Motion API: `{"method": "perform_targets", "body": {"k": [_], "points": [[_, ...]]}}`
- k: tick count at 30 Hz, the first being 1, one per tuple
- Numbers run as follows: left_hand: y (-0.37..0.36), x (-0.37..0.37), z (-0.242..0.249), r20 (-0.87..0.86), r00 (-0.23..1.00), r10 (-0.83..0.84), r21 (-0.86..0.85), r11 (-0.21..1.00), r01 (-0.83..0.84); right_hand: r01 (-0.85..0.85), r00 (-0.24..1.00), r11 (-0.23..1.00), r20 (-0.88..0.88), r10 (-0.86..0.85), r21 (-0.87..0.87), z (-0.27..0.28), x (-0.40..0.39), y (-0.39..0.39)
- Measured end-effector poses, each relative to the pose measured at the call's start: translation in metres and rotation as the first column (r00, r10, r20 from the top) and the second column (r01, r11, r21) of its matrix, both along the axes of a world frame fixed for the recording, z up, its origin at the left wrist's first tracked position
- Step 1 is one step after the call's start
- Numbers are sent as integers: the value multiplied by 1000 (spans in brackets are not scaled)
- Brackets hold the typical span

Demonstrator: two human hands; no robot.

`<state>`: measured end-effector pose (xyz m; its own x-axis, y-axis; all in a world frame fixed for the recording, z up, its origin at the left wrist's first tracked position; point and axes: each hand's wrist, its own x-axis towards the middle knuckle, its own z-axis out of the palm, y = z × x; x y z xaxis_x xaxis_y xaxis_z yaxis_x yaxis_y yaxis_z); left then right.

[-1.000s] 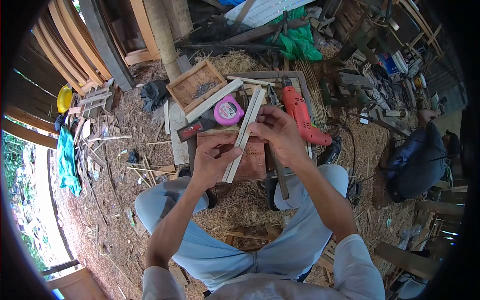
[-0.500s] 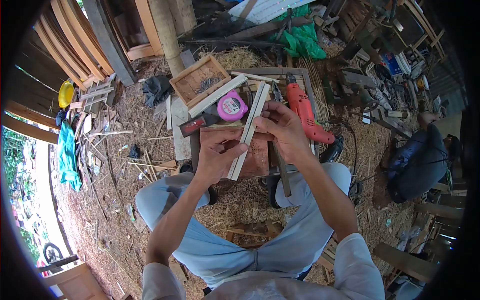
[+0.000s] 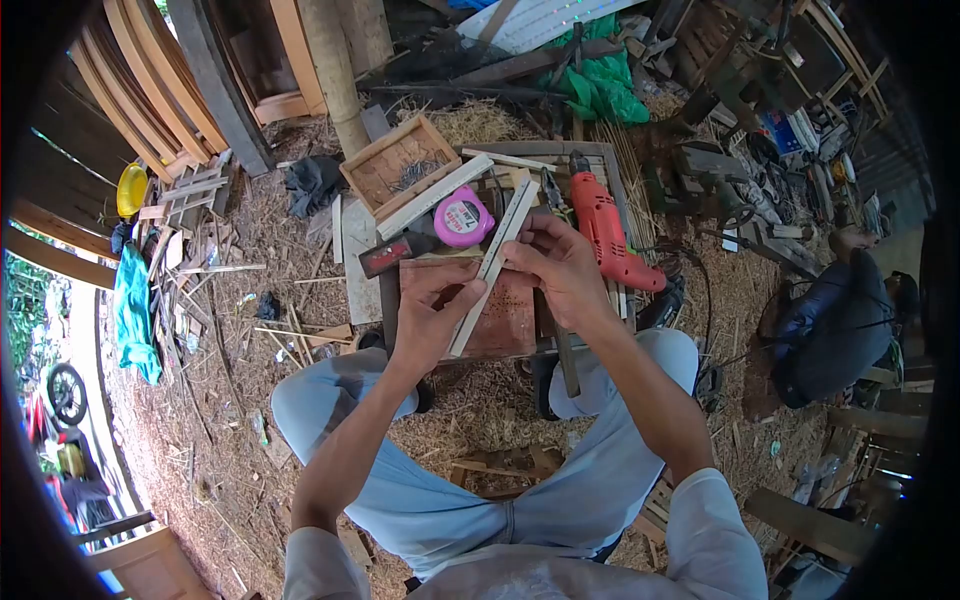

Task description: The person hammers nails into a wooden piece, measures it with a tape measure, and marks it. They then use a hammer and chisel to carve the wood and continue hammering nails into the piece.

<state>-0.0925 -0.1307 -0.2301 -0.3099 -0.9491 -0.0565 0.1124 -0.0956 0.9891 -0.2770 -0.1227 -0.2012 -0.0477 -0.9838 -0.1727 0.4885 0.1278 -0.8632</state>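
Left hand (image 3: 432, 315) pinching pale wooden strip (image 3: 507, 232) below its middle, grip closed between thumb and fingers; right hand (image 3: 562, 268) pinching same strip farther up, grip likewise closed. Strip slanting above reddish-brown board (image 3: 508, 322) on worktop (image 3: 614, 165). Pink tape measure (image 3: 462, 218) sitting just left of strip; red power drill (image 3: 605, 225) lying right of it. Farther out, wooden box (image 3: 362, 186) holding nails (image 3: 417, 175). Well off right, another person (image 3: 845, 330) bending low.

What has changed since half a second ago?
The pale strip has turned slightly and leans a little more, its lower end shifted left. The left hand and right hand still hold it. The pink tape measure, red drill and wooden box stayed put.
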Motion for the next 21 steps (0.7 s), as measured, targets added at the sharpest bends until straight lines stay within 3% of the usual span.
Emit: {"method": "perform_targets", "body": {"k": [8, 13, 20, 21], "points": [[-3, -1, -9, 37, 998, 44, -76, 996, -41, 8, 1000, 1000, 23, -8, -12, -21, 4, -3], [-8, 4, -27, 178, 978, 111, -267, 962, -60, 16, 988, 999, 154, -23, 52, -35, 6, -3], [-9, 7, -26, 278, 950, 145, -388, 921, -27, -21, 995, 1000, 102, 20, 16, -31, -1, -4], [-10, 7, -25, 294, 940, 171, -486, 874, -7, -17, 999, 997, 33, 14, 76, -27, -4, -5]]}}
